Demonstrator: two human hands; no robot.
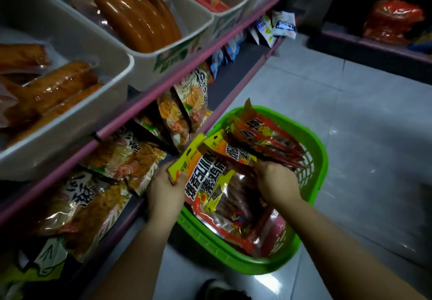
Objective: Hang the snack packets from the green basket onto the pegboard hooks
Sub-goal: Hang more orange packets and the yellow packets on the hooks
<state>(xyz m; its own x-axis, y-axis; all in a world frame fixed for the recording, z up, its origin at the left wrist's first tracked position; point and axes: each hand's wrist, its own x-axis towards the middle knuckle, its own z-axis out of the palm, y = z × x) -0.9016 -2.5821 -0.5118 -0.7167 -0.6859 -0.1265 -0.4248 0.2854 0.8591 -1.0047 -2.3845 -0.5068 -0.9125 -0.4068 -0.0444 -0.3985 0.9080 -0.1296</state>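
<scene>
While both hands work over the green basket [320,159] (floor, beside shelf): left hand [163,189] grip pinches snack packet [205,182] header; right hand [275,180] clasps neighbouring packets [240,154]. Risk: slick packets slipping, header tearing.

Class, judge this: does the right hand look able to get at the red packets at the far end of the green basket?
Probably yes: the right hand is already over the green basket, with the red packets lying uncovered just beyond it.
</scene>
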